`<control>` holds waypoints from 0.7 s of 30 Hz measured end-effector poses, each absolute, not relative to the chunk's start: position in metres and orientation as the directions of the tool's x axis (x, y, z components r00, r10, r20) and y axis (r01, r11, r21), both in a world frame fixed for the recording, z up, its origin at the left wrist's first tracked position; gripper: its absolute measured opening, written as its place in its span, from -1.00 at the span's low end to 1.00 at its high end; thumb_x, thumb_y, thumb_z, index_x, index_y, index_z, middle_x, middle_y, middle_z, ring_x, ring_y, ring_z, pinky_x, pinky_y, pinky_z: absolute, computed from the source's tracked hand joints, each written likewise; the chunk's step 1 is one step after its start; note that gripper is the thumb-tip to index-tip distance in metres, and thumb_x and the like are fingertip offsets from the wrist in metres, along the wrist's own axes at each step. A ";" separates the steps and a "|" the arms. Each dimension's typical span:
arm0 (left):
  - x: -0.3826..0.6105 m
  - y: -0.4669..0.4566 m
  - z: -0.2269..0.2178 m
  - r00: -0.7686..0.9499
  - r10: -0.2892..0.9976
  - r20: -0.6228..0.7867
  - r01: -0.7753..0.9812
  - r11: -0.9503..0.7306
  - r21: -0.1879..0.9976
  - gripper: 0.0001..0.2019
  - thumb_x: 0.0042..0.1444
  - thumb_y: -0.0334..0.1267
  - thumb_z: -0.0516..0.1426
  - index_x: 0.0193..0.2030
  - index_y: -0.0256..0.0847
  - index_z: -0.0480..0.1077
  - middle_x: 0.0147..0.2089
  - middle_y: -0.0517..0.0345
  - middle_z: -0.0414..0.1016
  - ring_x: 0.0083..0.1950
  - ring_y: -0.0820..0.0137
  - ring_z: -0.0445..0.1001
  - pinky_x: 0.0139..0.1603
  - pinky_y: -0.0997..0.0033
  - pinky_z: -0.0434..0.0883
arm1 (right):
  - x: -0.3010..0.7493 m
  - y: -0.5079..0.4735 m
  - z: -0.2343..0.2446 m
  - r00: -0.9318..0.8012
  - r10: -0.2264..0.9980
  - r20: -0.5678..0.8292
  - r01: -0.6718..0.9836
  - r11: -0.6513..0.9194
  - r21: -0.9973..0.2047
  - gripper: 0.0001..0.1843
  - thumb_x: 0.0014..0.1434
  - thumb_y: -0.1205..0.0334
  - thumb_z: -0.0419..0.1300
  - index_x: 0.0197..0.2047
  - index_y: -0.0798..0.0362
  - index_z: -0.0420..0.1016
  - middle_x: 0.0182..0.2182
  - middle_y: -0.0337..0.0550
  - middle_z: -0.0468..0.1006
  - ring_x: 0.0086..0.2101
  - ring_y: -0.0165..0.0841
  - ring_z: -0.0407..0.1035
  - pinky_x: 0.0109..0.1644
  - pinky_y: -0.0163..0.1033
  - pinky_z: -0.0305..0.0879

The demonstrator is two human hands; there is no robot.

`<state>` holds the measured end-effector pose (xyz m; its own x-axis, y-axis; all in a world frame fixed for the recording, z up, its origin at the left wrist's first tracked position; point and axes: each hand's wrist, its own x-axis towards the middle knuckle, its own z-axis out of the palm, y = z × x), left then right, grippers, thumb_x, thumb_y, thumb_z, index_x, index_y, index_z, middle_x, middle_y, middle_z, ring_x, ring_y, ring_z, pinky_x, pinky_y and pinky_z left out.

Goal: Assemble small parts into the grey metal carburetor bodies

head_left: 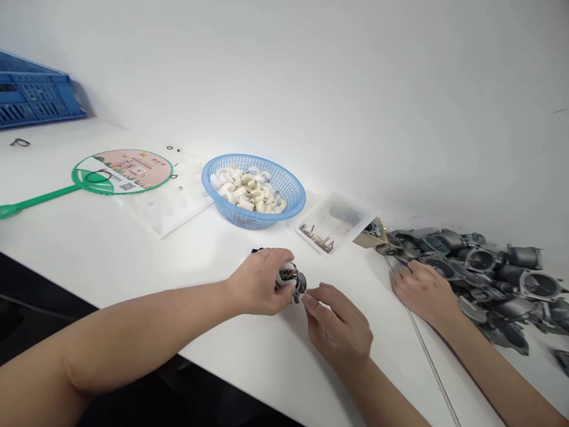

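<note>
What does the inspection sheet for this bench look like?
surface: white table.
job's things: metal part; pile of castings.
clutter: basket of white pieces; tray of pins; fan; bag.
grips: left hand holds the metal part; right hand fingertips at it; co-worker's hand on the pile.
cables: nothing seen.
surroundings: blue crate; white wall.
</note>
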<state>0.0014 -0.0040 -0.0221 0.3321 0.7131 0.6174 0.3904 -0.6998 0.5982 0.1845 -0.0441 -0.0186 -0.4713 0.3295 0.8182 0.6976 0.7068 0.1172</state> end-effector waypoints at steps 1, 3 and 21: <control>0.002 -0.004 -0.022 0.328 0.711 0.622 0.385 -0.702 0.599 -0.67 -0.06 -0.26 0.07 -0.10 -0.24 0.20 -0.26 0.04 0.46 -0.27 0.26 0.45 -0.29 0.25 0.41 | 0.185 -0.043 -0.020 -0.467 0.340 0.816 0.705 0.700 0.112 -0.72 -0.01 0.58 0.22 -0.27 0.04 0.43 -0.40 -0.16 0.49 -0.41 -0.44 0.40 -0.29 -0.25 0.49; 0.003 -0.004 -0.023 0.319 0.710 0.628 0.375 -0.703 0.604 -0.66 -0.06 -0.26 0.08 -0.10 -0.23 0.20 -0.25 0.04 0.46 -0.26 0.26 0.45 -0.28 0.26 0.41 | 0.184 -0.041 -0.021 -0.441 0.366 0.820 0.730 0.678 0.090 -0.74 0.01 0.55 0.22 -0.25 0.03 0.44 -0.38 -0.16 0.50 -0.44 -0.47 0.40 -0.39 -0.36 0.46; 0.005 -0.005 -0.023 0.298 0.778 0.553 0.355 -0.628 0.693 -0.61 -0.10 -0.25 0.14 -0.08 -0.19 0.18 -0.21 0.08 0.46 -0.21 0.26 0.48 -0.21 0.26 0.43 | 0.181 -0.039 -0.023 -0.357 0.461 0.812 0.714 0.696 -0.082 -0.75 0.02 0.59 0.20 -0.27 0.09 0.46 -0.38 -0.16 0.47 -0.45 -0.49 0.39 -0.47 -0.42 0.38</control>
